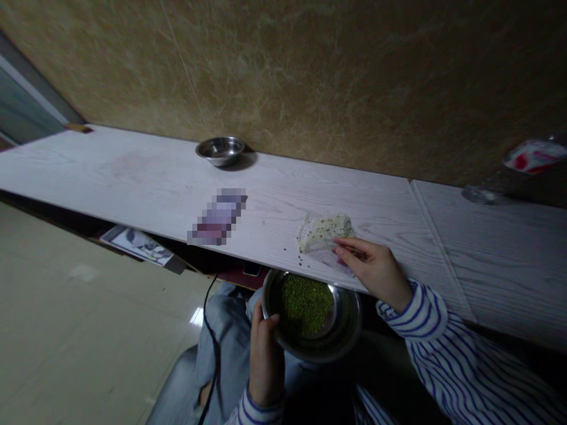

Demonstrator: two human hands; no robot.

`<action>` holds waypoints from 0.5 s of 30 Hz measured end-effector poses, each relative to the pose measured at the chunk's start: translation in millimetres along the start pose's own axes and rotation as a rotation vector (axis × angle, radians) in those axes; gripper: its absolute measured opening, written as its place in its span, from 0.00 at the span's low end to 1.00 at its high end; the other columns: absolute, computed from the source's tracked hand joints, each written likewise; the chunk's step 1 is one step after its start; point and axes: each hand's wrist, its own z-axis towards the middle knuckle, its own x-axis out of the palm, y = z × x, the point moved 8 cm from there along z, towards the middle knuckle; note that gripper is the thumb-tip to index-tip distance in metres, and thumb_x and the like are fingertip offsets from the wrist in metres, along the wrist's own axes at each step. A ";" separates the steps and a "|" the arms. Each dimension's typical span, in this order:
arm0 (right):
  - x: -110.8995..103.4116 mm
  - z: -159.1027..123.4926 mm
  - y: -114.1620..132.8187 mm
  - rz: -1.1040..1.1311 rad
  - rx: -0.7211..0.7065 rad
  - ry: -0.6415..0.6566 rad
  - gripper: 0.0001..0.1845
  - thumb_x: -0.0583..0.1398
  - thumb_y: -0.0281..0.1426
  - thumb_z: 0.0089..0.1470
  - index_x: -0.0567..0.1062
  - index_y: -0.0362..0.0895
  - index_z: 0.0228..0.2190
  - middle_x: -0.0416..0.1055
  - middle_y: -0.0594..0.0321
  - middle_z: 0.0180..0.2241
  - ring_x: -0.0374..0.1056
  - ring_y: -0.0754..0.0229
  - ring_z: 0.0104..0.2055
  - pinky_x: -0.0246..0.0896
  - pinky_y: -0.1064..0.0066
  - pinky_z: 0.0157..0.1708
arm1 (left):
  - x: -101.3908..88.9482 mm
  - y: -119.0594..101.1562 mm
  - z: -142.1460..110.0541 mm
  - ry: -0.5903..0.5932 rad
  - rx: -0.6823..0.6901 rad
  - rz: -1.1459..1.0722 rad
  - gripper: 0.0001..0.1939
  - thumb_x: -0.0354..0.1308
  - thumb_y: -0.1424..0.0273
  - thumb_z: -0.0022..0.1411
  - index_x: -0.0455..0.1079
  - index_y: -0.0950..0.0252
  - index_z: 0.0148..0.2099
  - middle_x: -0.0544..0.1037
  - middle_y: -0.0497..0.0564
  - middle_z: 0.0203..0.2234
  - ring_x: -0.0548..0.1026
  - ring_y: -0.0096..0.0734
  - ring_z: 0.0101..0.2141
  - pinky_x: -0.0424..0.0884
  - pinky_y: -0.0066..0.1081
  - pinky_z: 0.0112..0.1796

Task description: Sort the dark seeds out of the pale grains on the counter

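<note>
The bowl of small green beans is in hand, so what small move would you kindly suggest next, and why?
Perhaps level the bowl a little: the left hand holds its rim, and the green beans lie heaped toward that side, leaving bare metal opposite.

At the lower centre of the frame, you are holding a shiny round metal bowl (348, 330), its small round green beans (305, 304) gathering toward the left side. Right of centre, a crumpled translucent sheet (326, 255) is lying spread out, showing pale, dark-flecked bits (331, 228).
</note>
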 end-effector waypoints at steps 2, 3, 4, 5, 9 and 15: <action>2.2 0.5 -0.9 -0.005 0.000 0.002 0.21 0.74 0.48 0.60 0.94 0.45 0.45 0.92 0.48 0.42 0.89 0.47 0.34 0.88 0.56 0.38 | -1.4 -0.5 0.2 -0.009 0.011 0.009 0.29 0.69 0.53 0.54 0.84 0.59 0.55 0.85 0.58 0.56 0.77 0.65 0.64 0.70 0.59 0.68; 2.8 1.1 -1.6 -0.011 0.002 0.001 0.20 0.73 0.47 0.60 0.94 0.46 0.45 0.92 0.48 0.42 0.89 0.47 0.34 0.88 0.56 0.39 | -1.9 -0.6 0.2 -0.011 0.015 0.012 0.28 0.69 0.53 0.54 0.84 0.59 0.55 0.85 0.58 0.57 0.77 0.65 0.64 0.70 0.59 0.68; 2.8 1.9 -2.2 -0.016 0.004 -0.004 0.20 0.73 0.46 0.60 0.94 0.46 0.45 0.92 0.48 0.41 0.89 0.47 0.34 0.88 0.55 0.39 | -2.0 -0.5 0.2 -0.009 0.015 0.013 0.28 0.69 0.53 0.54 0.84 0.59 0.55 0.85 0.58 0.57 0.77 0.65 0.64 0.70 0.58 0.68; 2.3 2.8 -2.6 -0.020 0.005 -0.010 0.20 0.73 0.46 0.60 0.94 0.46 0.45 0.92 0.49 0.41 0.89 0.47 0.34 0.88 0.55 0.39 | -2.0 -0.3 0.1 -0.007 0.011 0.012 0.29 0.69 0.53 0.55 0.84 0.59 0.56 0.85 0.58 0.57 0.77 0.65 0.64 0.70 0.58 0.68; -1.5 5.5 -2.4 -0.018 0.002 -0.032 0.19 0.72 0.43 0.58 0.94 0.45 0.45 0.92 0.49 0.39 0.89 0.47 0.34 0.87 0.56 0.38 | -1.6 0.0 -0.1 -0.004 -0.002 0.002 0.30 0.69 0.53 0.54 0.84 0.59 0.57 0.85 0.59 0.57 0.77 0.65 0.64 0.71 0.58 0.67; 2.4 4.8 -0.4 -0.017 -0.003 -0.005 0.18 0.72 0.42 0.59 0.94 0.45 0.46 0.92 0.49 0.41 0.89 0.48 0.34 0.87 0.57 0.37 | -5.6 3.6 2.5 -0.015 0.011 0.009 0.30 0.69 0.53 0.54 0.84 0.59 0.57 0.85 0.58 0.58 0.77 0.66 0.65 0.69 0.59 0.69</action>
